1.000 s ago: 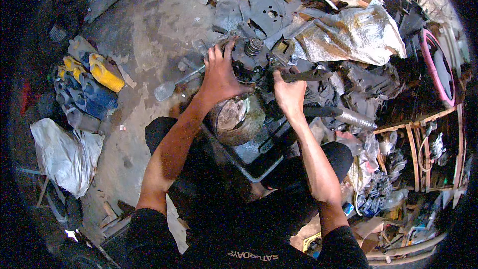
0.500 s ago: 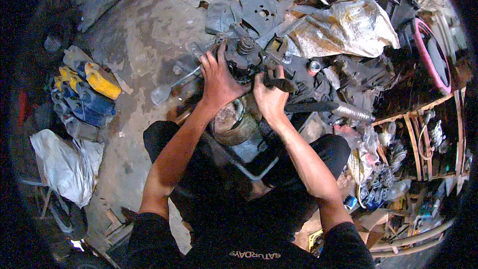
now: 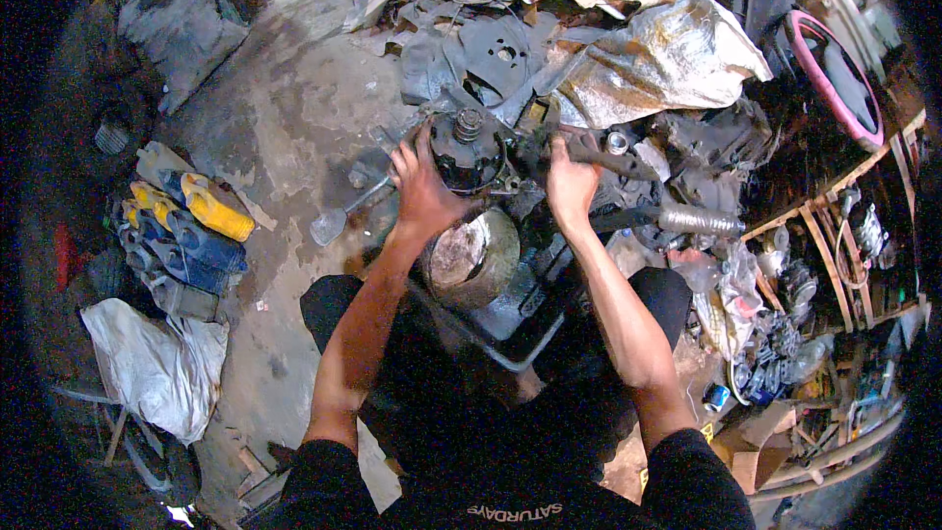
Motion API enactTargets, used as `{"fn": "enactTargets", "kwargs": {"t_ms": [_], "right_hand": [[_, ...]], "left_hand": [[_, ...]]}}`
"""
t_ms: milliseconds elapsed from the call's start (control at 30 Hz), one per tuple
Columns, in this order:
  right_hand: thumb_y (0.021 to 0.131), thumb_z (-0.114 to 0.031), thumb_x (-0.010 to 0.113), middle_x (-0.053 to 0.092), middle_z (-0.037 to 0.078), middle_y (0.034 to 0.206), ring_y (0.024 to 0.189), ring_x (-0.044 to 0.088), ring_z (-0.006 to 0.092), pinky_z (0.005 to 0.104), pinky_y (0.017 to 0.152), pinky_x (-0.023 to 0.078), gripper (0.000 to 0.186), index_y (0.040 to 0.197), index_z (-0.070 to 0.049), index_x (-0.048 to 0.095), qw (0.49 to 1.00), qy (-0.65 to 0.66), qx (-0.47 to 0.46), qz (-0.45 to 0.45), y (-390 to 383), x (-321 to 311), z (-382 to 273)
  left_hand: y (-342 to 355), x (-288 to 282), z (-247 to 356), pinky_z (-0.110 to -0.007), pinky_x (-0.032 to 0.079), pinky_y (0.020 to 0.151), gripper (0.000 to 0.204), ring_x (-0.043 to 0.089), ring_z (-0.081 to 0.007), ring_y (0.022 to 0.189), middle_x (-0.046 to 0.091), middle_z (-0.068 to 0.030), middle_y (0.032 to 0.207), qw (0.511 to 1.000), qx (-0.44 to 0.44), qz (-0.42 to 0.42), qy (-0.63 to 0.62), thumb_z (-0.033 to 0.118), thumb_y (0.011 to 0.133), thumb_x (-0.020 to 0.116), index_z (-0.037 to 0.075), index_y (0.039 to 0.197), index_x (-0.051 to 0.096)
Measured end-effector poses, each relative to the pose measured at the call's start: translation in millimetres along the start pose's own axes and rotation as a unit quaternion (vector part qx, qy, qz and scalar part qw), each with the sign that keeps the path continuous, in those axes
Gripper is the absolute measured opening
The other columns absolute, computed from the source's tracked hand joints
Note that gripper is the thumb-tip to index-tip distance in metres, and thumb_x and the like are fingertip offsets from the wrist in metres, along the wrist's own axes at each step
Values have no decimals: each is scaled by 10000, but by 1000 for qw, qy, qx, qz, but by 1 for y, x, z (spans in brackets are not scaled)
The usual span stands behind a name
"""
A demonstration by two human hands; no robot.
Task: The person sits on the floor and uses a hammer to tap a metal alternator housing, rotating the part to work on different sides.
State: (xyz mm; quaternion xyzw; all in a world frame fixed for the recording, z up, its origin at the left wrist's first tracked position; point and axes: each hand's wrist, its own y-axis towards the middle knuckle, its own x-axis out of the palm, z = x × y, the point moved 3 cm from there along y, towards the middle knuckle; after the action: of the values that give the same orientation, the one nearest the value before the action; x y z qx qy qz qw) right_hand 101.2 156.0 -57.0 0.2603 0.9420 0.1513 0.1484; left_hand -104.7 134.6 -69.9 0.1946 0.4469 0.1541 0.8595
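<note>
A dark, greasy round metal machine part (image 3: 469, 157) with a ridged stub on top sits in front of me. My left hand (image 3: 424, 182) is against its left side, fingers bent along the rim and thumb stretched toward its near edge. To the right, my right hand (image 3: 572, 177) is closed around a dark, bar-shaped tool (image 3: 623, 159), whose exact kind I cannot make out. Just nearer than the machine part stands a worn metal cylinder (image 3: 473, 257) with a rusty, pale top. It rests by a dark metal frame (image 3: 510, 361) between my knees.
A thin rod with a flat end (image 3: 331, 226) lies left of the work. Blue and yellow containers (image 3: 218, 208) and a white sack (image 3: 157, 363) are farther left. A stained sheet (image 3: 667, 54), a pink-rimmed oval (image 3: 797, 34) and a ribbed hose (image 3: 699, 220) lie to the right.
My right hand has moved right, away from the round part, with the dark tool in it. My left hand stays at the part's left side. The whole view has shifted slightly.
</note>
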Motion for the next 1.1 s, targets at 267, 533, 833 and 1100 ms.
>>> {"fn": "enactTargets", "kwargs": {"t_ms": [267, 533, 833, 1100], "right_hand": [[806, -128, 643, 692, 132, 873, 804, 646, 235, 366, 789, 487, 219, 975, 11, 632, 999, 17, -14, -39, 9, 1, 2], [794, -140, 668, 674, 142, 900, 826, 627, 266, 374, 809, 478, 195, 931, -4, 645, 993, 57, -7, -102, -9, 8, -1], [802, -139, 644, 642, 152, 866, 815, 604, 289, 391, 784, 469, 191, 942, -17, 603, 979, 64, -22, -195, -58, 17, 0], [757, -117, 679, 643, 153, 851, 811, 620, 272, 386, 789, 485, 302, 1017, -3, 575, 976, 59, -50, -204, -86, 18, 13]], "left_hand": [[17, -14, -8, -501, 241, 1094, 1228, 262, -433, 1324, 267, -257, 1424, 977, 141, -54, -149, 321, 480, 907, -1, 1427, 195], [17, -29, -11, -490, 240, 1107, 1190, 313, -403, 1335, 356, -252, 1408, 975, 129, -118, -141, 276, 515, 899, 1, 1440, 202], [15, -35, -9, -445, 331, 1058, 1143, 378, -416, 1273, 395, -251, 1359, 978, 150, -81, -118, 272, 511, 906, -21, 1401, 251], [17, -18, -9, -443, 332, 1054, 1179, 384, -413, 1261, 378, -267, 1345, 980, 133, -68, -132, 321, 482, 917, -50, 1383, 252]]}}
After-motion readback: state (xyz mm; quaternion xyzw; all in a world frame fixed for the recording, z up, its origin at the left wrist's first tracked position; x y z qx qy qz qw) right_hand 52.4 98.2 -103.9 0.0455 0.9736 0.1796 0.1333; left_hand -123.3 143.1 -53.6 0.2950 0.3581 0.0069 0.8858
